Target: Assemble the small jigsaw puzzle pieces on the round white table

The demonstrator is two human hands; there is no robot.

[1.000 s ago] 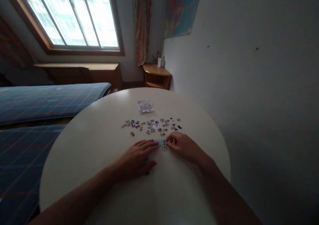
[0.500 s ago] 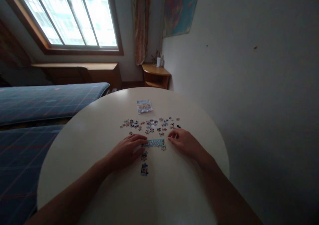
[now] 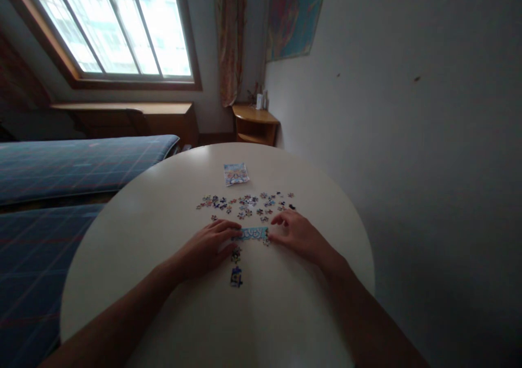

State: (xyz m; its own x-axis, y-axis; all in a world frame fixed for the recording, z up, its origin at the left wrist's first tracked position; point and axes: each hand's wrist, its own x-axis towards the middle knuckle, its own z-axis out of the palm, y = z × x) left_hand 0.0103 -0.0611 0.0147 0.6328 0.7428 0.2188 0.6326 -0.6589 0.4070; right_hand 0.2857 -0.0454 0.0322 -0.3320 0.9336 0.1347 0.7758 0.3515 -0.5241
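A joined strip of light-blue jigsaw puzzle pieces (image 3: 253, 233) lies between my two hands on the white table. My left hand (image 3: 210, 247) rests over the strip's left end, its fingers stretched out and apart. At the right end, my right hand (image 3: 299, 235) has its thumb at the strip's edge and its fingers bent, spread from the thumb. Below the left fingertips sit a small dark puzzle piece (image 3: 236, 255) and, nearer me, a blue-and-yellow puzzle section (image 3: 236, 277). Just beyond both hands are several loose puzzle pieces (image 3: 247, 200).
A square picture sheet or packet (image 3: 236, 174) lies toward the far side of the round white table (image 3: 163, 205). Blue plaid bedding (image 3: 81, 164) is on the left, and a wall (image 3: 408, 139) runs along the right. A wooden corner shelf (image 3: 255, 116) stands behind.
My right hand has shifted slightly left, bringing its thumb to the strip's right end. Its fingers have opened from the thumb. My left hand stays almost where it was.
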